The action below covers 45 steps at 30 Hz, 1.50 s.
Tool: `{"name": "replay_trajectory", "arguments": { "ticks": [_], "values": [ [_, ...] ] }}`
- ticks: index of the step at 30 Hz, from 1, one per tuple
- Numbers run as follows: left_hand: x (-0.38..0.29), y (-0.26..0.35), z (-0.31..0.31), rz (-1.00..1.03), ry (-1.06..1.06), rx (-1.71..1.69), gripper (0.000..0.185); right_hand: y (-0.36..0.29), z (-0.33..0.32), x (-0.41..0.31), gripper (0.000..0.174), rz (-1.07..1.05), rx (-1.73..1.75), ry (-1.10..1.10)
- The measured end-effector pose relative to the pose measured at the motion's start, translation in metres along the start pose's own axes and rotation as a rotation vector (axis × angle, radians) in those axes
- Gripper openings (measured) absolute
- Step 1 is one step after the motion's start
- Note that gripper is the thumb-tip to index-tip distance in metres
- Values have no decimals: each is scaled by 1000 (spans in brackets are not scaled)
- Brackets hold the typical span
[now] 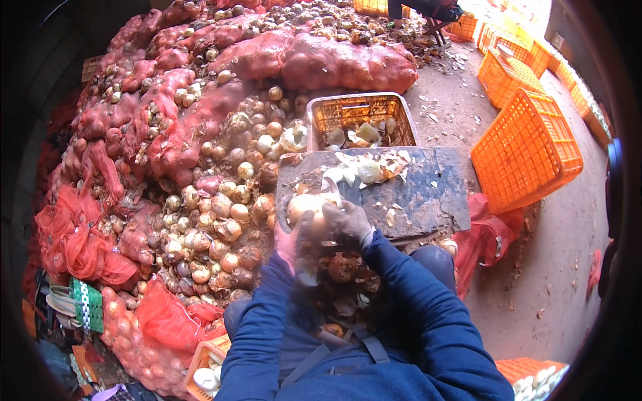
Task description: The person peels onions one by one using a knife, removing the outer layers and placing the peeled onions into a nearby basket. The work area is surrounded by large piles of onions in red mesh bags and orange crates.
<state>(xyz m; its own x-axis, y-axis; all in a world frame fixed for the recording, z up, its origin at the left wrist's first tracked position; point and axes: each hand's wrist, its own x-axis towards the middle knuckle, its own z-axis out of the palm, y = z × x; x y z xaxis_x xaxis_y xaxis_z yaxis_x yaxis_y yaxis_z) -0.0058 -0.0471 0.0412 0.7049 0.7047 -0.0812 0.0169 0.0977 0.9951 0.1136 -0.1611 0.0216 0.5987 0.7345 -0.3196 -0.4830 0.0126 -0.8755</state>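
A pale onion (304, 206) sits between my two hands over the near left edge of a worn dark board (426, 193). My left hand (291, 238), in a pink and grey glove, cups it from the left and below. Against its right side are the curled fingers of my right hand (349, 220), in a grey glove; whether a tool is inside them cannot be told. A pale strip of peel (332, 186) curls up beside the fingers. Loose onion skins (368, 169) lie on the board's far part. Below my hands, a brown onion (343, 266) rests among dry skins in my lap.
An orange crate (361, 100) with skins stands behind the board. Loose onions (200, 240) and red mesh sacks (346, 62) heap up leftward. Another orange crate (526, 150) stands right, above red netting (489, 230). A crate of white onions (205, 378) is near my left. A person (426, 7) sits far off.
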Motion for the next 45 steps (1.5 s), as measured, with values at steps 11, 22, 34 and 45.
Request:
{"name": "replay_trajectory", "arguments": {
  "ticks": [11,22,34,45],
  "values": [
    [-5,11,-6,-92,14,-266,65,39,-10,46,38,-395,-438,-71],
    [-16,32,1,-188,-241,-786,70,-15,-31,60,43,-130,-651,602],
    [10,18,15,352,-355,-309,59,-52,-24,-25,48,-932,-918,-197],
    [10,-29,5,65,-21,97,80,12,-47,17,51,-498,-828,-109]
  ]
}}
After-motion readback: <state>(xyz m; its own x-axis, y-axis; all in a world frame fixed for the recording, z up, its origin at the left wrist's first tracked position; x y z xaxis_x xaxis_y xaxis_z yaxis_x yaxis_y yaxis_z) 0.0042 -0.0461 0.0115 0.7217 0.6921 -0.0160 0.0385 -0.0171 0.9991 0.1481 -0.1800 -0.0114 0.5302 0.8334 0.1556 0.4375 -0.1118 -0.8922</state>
